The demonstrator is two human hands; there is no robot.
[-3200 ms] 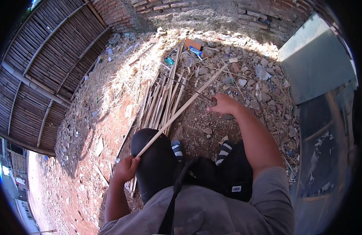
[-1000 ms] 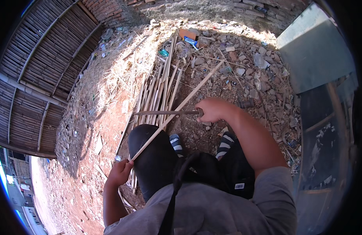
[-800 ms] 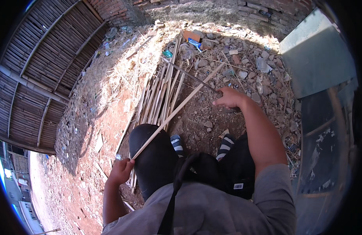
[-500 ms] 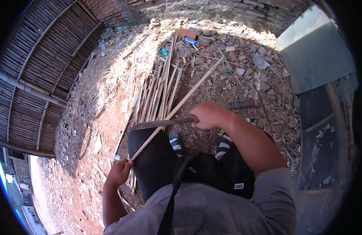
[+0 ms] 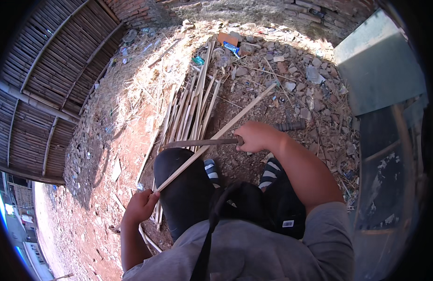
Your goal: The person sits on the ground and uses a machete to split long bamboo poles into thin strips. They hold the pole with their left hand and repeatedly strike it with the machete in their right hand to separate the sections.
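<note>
My left hand [image 5: 141, 206] is closed round the near end of a long, pale bamboo strip [image 5: 242, 112]. The strip slants up and away to the right, passing over my left knee. In my right hand [image 5: 255, 136] is a machete [image 5: 193, 144], its dark, worn blade pointing left and crossing the strip beyond the knee. A dark ribbed piece [image 5: 291, 126], seemingly the handle's end, shows past the right hand. Beyond my left knee lies a loose bundle of split bamboo strips [image 5: 186, 110] on the ground.
Rubble and litter [image 5: 296, 89] cover the ground ahead and right. A woven bamboo wall panel [image 5: 52, 75] stands left, a brick wall [image 5: 235, 11] behind. Grey-green sheets [image 5: 380, 70] stand at right. My sandalled feet [image 5: 269, 174] are below the machete.
The machete and right hand have moved slightly right and away. The strip's far end has shifted a little right; my left hand keeps hold of its near end.
</note>
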